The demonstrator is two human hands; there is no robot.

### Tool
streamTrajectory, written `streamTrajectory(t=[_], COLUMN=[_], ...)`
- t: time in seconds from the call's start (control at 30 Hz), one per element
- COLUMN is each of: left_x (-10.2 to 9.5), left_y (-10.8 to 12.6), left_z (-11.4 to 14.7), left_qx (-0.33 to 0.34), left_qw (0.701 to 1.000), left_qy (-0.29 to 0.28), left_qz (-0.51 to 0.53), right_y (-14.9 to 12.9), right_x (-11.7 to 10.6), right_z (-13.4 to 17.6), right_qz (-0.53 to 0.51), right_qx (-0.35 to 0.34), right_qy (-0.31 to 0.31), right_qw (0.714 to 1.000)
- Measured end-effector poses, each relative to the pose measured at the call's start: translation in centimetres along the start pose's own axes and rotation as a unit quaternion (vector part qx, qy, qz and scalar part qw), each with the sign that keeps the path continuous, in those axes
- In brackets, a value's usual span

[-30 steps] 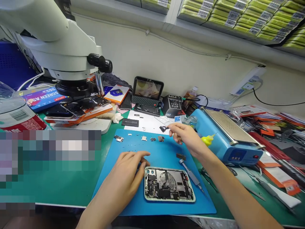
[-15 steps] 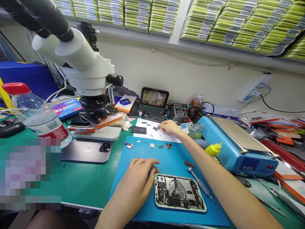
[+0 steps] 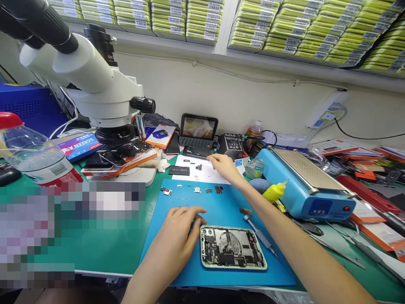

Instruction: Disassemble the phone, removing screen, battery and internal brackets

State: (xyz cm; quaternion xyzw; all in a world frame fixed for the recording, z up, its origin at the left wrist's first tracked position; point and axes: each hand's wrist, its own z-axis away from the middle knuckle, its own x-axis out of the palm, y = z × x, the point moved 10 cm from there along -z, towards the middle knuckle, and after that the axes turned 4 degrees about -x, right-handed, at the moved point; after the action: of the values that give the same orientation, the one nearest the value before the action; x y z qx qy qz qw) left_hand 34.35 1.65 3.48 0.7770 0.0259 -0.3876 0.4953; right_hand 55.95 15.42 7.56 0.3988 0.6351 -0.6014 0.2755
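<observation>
My left hand (image 3: 180, 232) rests on the blue mat (image 3: 161, 261), fingers loosely bent and apart, holding nothing. Its fingertips are by the upper left corner of an opened phone (image 3: 234, 248), whose inner parts face up. My right hand (image 3: 225, 167) reaches over the white paper (image 3: 207, 176), its fingers pinched together. Whatever they hold, if anything, is too small to make out. Just left of those fingers lies a small dark camera module (image 3: 198, 167). A black phone battery (image 3: 179, 170) lies further left on the paper. Several small metal parts (image 3: 197, 190) are laid out along the mat's far edge.
A screwdriver-like tool (image 3: 262, 237) lies right of the phone, under my right forearm. A blue heating plate machine (image 3: 310, 190) and yellow bottle (image 3: 274, 191) stand at the right. A microscope (image 3: 95, 93) and water bottle (image 3: 34, 156) occupy the left. A small screen (image 3: 198, 126) stands behind.
My right hand has moved slightly back and away from the camera module, which now lies apart from the fingers on the paper. My left hand stays by the phone. The view has shifted slightly.
</observation>
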Motion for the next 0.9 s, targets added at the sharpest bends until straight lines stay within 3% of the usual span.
streamTrajectory(t=[0.1, 0.27, 0.37, 0.43, 0.5, 0.67, 0.8, 0.9], left_x=[-0.3, -0.6, -1.2, -1.6, -2.2, -3.9, -4.5, -4.5], left_y=[0.1, -0.2, -0.5, -0.6, -0.3, 1.6, 2.7, 3.3], left_z=[0.0, 0.4, 0.7, 0.9, 1.1, 1.7, 2.2, 2.5], left_qx=[0.009, 0.017, 0.013, 0.008, 0.005, 0.031, 0.060, 0.094], left_qw=[1.000, 1.000, 0.998, 0.997, 0.996, 0.985, 0.976, 0.969], left_qy=[0.009, 0.025, 0.053, 0.070, 0.090, 0.163, 0.198, 0.209], left_qz=[0.000, 0.006, 0.012, 0.010, 0.000, -0.042, -0.062, -0.089], right_y=[0.3, 1.3, 1.3, 0.5, -0.3, -1.8, -2.4, -2.3], right_x=[-2.3, -5.3, -4.5, -2.6, -1.4, -0.7, -1.5, -1.4], right_z=[4.6, 15.6, 21.1, 23.6, 24.9, 25.3, 26.0, 26.6], right_qz=[0.001, 0.005, -0.001, 0.051, 0.101, 0.138, 0.160, 0.202], right_qx=[-0.027, -0.051, -0.075, -0.136, -0.190, -0.248, -0.249, -0.213], right_qy=[0.009, 0.030, -0.021, -0.090, -0.100, -0.037, 0.041, 0.098], right_qw=[1.000, 0.998, 0.997, 0.985, 0.972, 0.958, 0.954, 0.951])
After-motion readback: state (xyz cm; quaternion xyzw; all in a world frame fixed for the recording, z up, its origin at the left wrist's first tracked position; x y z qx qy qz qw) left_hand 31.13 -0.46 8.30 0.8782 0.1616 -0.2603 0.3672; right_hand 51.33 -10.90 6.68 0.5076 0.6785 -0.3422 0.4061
